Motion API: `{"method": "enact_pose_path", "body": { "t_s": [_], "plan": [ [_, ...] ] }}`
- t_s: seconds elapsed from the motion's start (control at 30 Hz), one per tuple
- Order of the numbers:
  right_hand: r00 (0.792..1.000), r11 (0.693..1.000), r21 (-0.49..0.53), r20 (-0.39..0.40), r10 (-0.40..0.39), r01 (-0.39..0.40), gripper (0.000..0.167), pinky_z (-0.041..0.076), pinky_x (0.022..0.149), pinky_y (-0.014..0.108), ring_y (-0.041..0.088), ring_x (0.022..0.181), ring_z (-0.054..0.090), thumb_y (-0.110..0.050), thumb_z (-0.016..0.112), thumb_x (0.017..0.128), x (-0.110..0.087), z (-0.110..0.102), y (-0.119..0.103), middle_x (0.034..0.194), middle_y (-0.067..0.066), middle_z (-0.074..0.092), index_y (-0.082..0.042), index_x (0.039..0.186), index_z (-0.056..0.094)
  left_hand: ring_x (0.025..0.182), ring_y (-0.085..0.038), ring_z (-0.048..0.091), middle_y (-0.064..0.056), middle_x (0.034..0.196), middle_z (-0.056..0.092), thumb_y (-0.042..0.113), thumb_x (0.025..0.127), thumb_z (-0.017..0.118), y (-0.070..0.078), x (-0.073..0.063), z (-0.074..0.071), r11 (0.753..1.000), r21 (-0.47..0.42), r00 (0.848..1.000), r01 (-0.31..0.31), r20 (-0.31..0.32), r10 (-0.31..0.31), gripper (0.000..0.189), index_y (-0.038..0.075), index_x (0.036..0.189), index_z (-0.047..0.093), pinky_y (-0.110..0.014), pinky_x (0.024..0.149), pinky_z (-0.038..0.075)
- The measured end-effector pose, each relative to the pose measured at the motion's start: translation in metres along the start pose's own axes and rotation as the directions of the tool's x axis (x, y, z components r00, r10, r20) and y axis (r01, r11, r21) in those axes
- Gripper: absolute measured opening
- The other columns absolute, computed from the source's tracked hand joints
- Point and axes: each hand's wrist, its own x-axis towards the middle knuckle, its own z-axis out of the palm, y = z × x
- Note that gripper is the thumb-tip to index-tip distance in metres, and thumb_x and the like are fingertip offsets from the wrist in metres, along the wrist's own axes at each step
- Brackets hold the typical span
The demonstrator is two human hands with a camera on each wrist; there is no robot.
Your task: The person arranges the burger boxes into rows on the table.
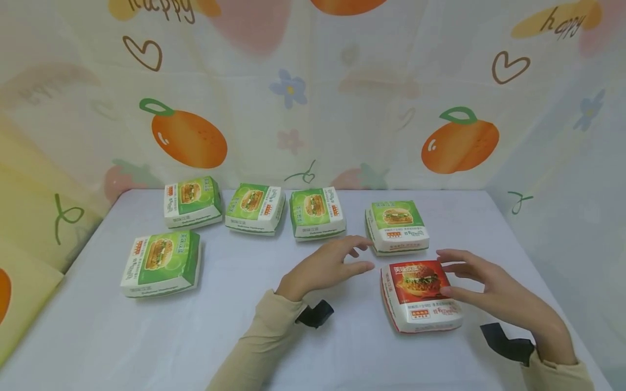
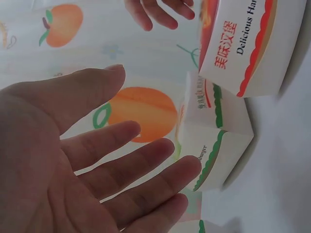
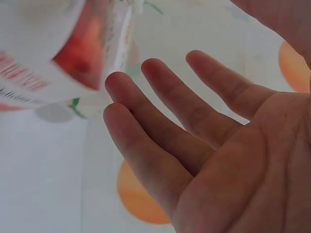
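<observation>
A red-topped hamburger box (image 1: 420, 296) sits on the white table at the right front. On its left my left hand (image 1: 325, 266) hovers with fingers spread and nothing in it; in the left wrist view its palm and straight fingers show. Along the box's right side is my right hand (image 1: 499, 290), fingers loosely extended, its thumb overlapping the box's edge in the head view. The right wrist view shows those relaxed fingers (image 3: 160, 97) apart from the box's side. Just behind the red box stands a green-topped hamburger box (image 1: 397, 228), close to my left fingertips.
Several more green hamburger boxes are on the table: a left one (image 1: 193, 202), two beside it (image 1: 255, 209), (image 1: 318, 213) toward the middle, and one (image 1: 161, 263) nearer the front left. A printed curtain (image 1: 318, 130) hangs behind the table's back edge.
</observation>
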Motion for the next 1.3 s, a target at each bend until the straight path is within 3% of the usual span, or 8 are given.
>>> {"method": "enact_pose_path", "body": {
  "t_s": [0.23, 0.57, 0.87, 1.3],
  "plan": [
    [0.999, 0.997, -0.058, 0.011, -0.044, 0.045, 0.063, 0.053, 0.091, 0.062, 0.045, 0.122, 0.055, -0.032, 0.073, 0.090, 0.007, -0.007, -0.018, 0.137, 0.019, 0.057, -0.010, 0.143, 0.046, 0.121, -0.026, 0.060, -0.009, 0.136, 0.061, 0.032, 0.097, 0.064, -0.002, -0.004, -0.010, 0.999, -0.024, 0.998, -0.042, -0.049, 0.041, 0.051, 0.012, 0.142, 0.052, -0.043, 0.101, 0.052],
    [0.993, 0.985, -0.130, 0.048, -0.108, 0.113, 0.063, 0.055, 0.091, 0.057, 0.039, 0.120, 0.057, -0.033, 0.075, 0.088, 0.025, -0.017, -0.046, 0.133, 0.016, 0.060, -0.012, 0.141, 0.049, 0.124, -0.023, 0.058, -0.004, 0.140, 0.058, 0.031, 0.096, 0.065, -0.006, -0.014, -0.026, 0.998, -0.050, 0.991, -0.028, -0.134, 0.021, 0.049, 0.015, 0.141, 0.053, -0.045, 0.104, 0.049],
    [0.980, 0.978, -0.101, 0.096, -0.171, 0.181, 0.056, 0.053, 0.090, 0.062, 0.041, 0.124, 0.055, -0.032, 0.071, 0.092, 0.048, -0.023, -0.073, 0.137, 0.015, 0.057, -0.014, 0.140, 0.049, 0.124, -0.027, 0.059, -0.003, 0.141, 0.058, 0.029, 0.096, 0.066, -0.012, -0.020, -0.039, 0.995, -0.097, 0.974, -0.039, -0.225, 0.016, 0.047, 0.013, 0.138, 0.055, -0.048, 0.104, 0.049],
    [0.963, 0.971, -0.056, 0.151, -0.223, 0.233, 0.058, 0.048, 0.104, 0.056, 0.036, 0.128, 0.056, -0.031, 0.071, 0.092, 0.092, -0.019, -0.089, 0.142, 0.011, 0.055, -0.013, 0.142, 0.049, 0.128, -0.031, 0.056, -0.008, 0.144, 0.056, 0.033, 0.096, 0.065, -0.026, -0.033, -0.061, 0.998, -0.066, 0.943, -0.009, -0.332, -0.014, 0.052, 0.013, 0.142, 0.052, -0.053, 0.108, 0.045]
  ]
}}
